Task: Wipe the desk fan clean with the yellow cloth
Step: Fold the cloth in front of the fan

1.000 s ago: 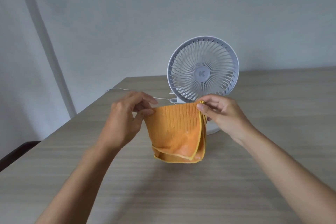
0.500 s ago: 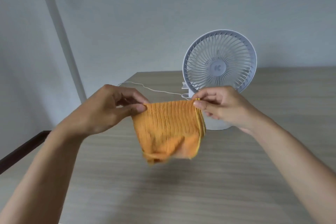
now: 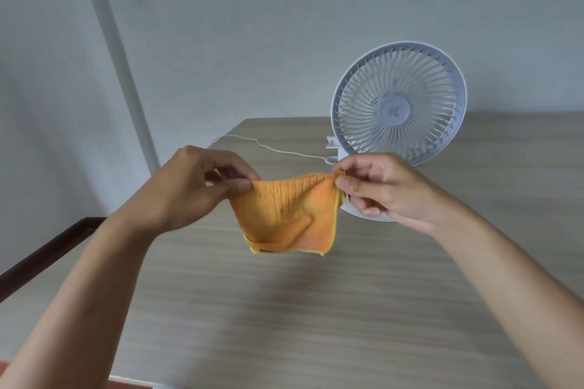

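A folded yellow-orange cloth (image 3: 290, 218) hangs in the air above the wooden table (image 3: 316, 309). My left hand (image 3: 192, 186) pinches its upper left corner and my right hand (image 3: 382, 189) pinches its upper right corner. Behind my right hand a white desk fan (image 3: 398, 104) stands upright on the table, its round grille facing me. My right hand hides most of the fan's base (image 3: 369, 215). The cloth is apart from the fan.
A thin white cable (image 3: 268, 148) runs from the fan's base leftward over the table's far left corner. A grey wall stands behind. The table's left edge drops off to the floor, where a dark skirting board (image 3: 47, 249) runs.
The view has swung left, so the fan sits further right in frame. My hands have pulled the cloth's top edge wider, and the cloth hangs flatter.
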